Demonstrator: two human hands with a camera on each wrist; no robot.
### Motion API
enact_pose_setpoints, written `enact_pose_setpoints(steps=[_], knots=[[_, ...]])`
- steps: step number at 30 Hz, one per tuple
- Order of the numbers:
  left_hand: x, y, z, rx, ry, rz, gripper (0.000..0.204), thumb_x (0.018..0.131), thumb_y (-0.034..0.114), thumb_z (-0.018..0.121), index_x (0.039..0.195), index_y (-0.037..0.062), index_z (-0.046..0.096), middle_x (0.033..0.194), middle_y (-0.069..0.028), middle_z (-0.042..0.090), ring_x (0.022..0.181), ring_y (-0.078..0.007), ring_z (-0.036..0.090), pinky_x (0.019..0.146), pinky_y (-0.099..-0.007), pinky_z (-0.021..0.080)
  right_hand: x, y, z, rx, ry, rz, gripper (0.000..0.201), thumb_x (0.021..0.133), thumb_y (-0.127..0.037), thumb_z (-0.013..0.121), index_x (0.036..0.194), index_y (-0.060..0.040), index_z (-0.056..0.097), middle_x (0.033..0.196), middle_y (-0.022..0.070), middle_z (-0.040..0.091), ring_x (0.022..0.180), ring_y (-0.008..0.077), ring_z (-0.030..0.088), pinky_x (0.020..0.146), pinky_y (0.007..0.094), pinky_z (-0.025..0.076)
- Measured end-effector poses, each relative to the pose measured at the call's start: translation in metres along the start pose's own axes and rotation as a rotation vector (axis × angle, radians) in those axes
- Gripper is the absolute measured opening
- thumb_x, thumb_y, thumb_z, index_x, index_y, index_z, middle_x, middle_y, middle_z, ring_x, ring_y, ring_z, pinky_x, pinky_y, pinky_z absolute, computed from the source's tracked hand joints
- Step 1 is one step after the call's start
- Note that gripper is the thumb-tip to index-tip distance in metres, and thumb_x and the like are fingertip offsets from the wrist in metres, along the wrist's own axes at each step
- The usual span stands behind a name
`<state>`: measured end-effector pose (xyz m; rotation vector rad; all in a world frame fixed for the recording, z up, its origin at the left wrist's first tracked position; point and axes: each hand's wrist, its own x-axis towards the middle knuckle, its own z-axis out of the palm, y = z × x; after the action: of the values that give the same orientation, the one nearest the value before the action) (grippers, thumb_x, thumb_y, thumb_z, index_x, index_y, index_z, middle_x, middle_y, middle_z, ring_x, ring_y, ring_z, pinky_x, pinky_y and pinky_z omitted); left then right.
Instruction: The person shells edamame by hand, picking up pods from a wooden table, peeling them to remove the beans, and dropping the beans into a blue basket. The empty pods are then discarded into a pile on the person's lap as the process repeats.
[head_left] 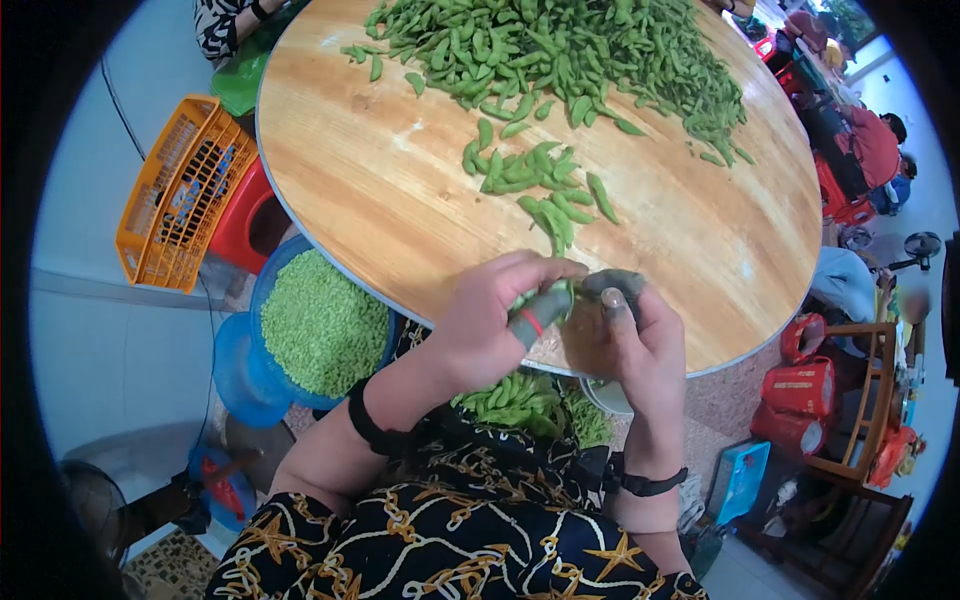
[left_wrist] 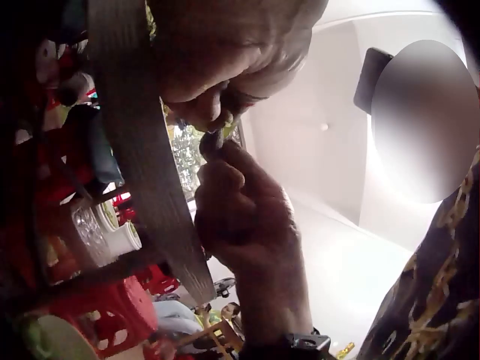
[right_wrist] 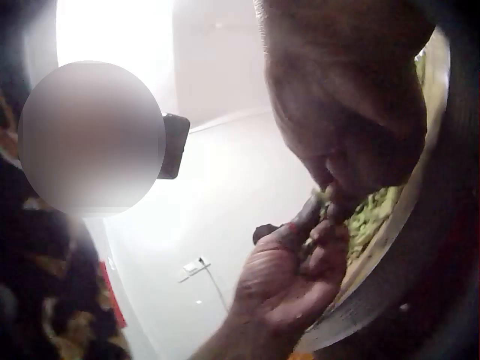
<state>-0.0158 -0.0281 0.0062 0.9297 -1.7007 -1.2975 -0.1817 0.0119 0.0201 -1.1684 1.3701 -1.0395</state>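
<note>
Above the near edge of the round wooden table, my left hand grips green edamame pods in curled fingers. Its thumb wears a grey cover with a red band. Facing it, my right hand has its thumb and forefinger bent together at the pod's end, the forefinger in a dark cover. The left wrist view shows the right hand with its fingertips at a bit of green. In the right wrist view the left hand meets the other hand's fingertips; most of the pod is hidden.
Loose pods lie beyond my hands, before a large heap of pods. A blue basin of shelled beans stands lower left. More pods and a white bowl are below the table edge. An orange crate stands left.
</note>
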Motion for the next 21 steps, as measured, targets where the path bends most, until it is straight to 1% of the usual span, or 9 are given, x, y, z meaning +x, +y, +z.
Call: enact_pose_setpoints(steps=[2, 3, 5, 8, 12, 14, 16, 20, 21], knots=[[0.002, 0.005, 0.002, 0.176, 0.037, 0.182, 0.03, 0.08, 0.005, 0.061, 0.11, 0.0015, 0.057, 0.083, -0.0078, 0.059, 0.074, -0.0187, 0.057, 0.069, -0.0302, 0.047, 0.004, -0.008, 0.005, -0.044, 0.13, -0.21, 0.012, 0.085, -0.005, 0.056, 0.095, 0.0004, 0.06, 0.07, -0.0012, 0.058, 0.064, 0.0049, 0.052, 0.057, 0.0201, 0.043], [-0.001, 0.008, 0.001, 0.222, 0.011, 0.183, 0.033, 0.079, 0.003, 0.061, 0.111, 0.0013, 0.056, 0.083, -0.0102, 0.058, 0.074, -0.0219, 0.058, 0.07, -0.0309, 0.047, 0.002, -0.012, 0.003, -0.018, 0.039, -0.115, 0.011, 0.083, -0.004, 0.059, 0.092, 0.0005, 0.062, 0.072, 0.0001, 0.061, 0.067, 0.0049, 0.053, 0.062, 0.0202, 0.045], [-0.002, 0.011, -0.003, 0.266, -0.03, 0.173, 0.042, 0.074, -0.002, 0.059, 0.116, 0.0013, 0.053, 0.085, -0.0145, 0.057, 0.076, -0.0273, 0.059, 0.069, -0.033, 0.048, 0.002, -0.008, 0.007, -0.077, 0.067, -0.146, 0.007, 0.084, -0.005, 0.059, 0.088, 0.0007, 0.061, 0.071, -0.0009, 0.059, 0.064, 0.0041, 0.051, 0.057, 0.0207, 0.043], [0.0, 0.005, -0.011, 0.361, -0.132, 0.331, 0.056, 0.065, -0.008, 0.056, 0.12, 0.0024, 0.049, 0.088, -0.0149, 0.058, 0.077, -0.0302, 0.059, 0.066, -0.0356, 0.048, 0.002, -0.004, 0.01, -0.08, 0.056, -0.132, 0.007, 0.086, -0.006, 0.058, 0.084, 0.0005, 0.059, 0.064, -0.0028, 0.054, 0.058, 0.003, 0.045, 0.05, 0.0204, 0.037], [-0.004, 0.0, -0.02, 0.382, -0.193, 0.521, 0.056, 0.062, -0.007, 0.058, 0.117, 0.0023, 0.055, 0.089, -0.0148, 0.058, 0.075, -0.0289, 0.059, 0.063, -0.0343, 0.049, 0.0, -0.008, 0.009, 0.59, -0.167, 0.212, 0.013, 0.091, -0.015, 0.052, 0.091, -0.0017, 0.055, 0.057, -0.0043, 0.045, 0.046, 0.0037, 0.036, 0.043, 0.0186, 0.028], [-0.008, -0.001, -0.018, 0.403, -0.168, 0.519, 0.053, 0.062, -0.006, 0.059, 0.114, 0.0027, 0.057, 0.088, -0.0141, 0.059, 0.074, -0.0288, 0.06, 0.063, -0.0346, 0.049, 0.002, -0.006, 0.014, 0.665, -0.169, 0.219, 0.013, 0.091, -0.015, 0.052, 0.092, -0.0021, 0.055, 0.056, -0.0042, 0.044, 0.045, 0.0039, 0.035, 0.042, 0.0185, 0.027], [-0.01, 0.001, -0.012, 0.329, 0.051, 0.431, 0.047, 0.064, -0.004, 0.059, 0.11, 0.0035, 0.059, 0.089, -0.0143, 0.06, 0.074, -0.0287, 0.06, 0.064, -0.0343, 0.049, 0.001, -0.005, 0.021, 0.744, -0.161, 0.229, 0.014, 0.092, -0.016, 0.052, 0.094, -0.0026, 0.055, 0.055, -0.0041, 0.043, 0.044, 0.004, 0.034, 0.042, 0.0184, 0.026], [-0.003, -0.001, -0.005, 0.288, 0.177, 0.339, 0.036, 0.066, -0.002, 0.058, 0.102, 0.0036, 0.062, 0.086, -0.0138, 0.061, 0.074, -0.0292, 0.06, 0.065, -0.0339, 0.048, 0.006, -0.008, 0.034, 0.523, -0.008, 0.073, 0.013, 0.091, -0.016, 0.053, 0.09, -0.0028, 0.057, 0.055, -0.0034, 0.045, 0.046, 0.0035, 0.037, 0.043, 0.0184, 0.029], [-0.001, -0.001, -0.005, 0.227, 0.202, 0.317, 0.032, 0.068, -0.002, 0.057, 0.099, 0.0033, 0.062, 0.084, -0.0135, 0.061, 0.074, -0.0294, 0.061, 0.065, -0.0339, 0.048, 0.009, -0.001, 0.036, 0.264, 0.095, -0.134, 0.013, 0.09, -0.015, 0.054, 0.088, -0.0022, 0.057, 0.057, -0.003, 0.047, 0.048, 0.0036, 0.039, 0.044, 0.0186, 0.031]])
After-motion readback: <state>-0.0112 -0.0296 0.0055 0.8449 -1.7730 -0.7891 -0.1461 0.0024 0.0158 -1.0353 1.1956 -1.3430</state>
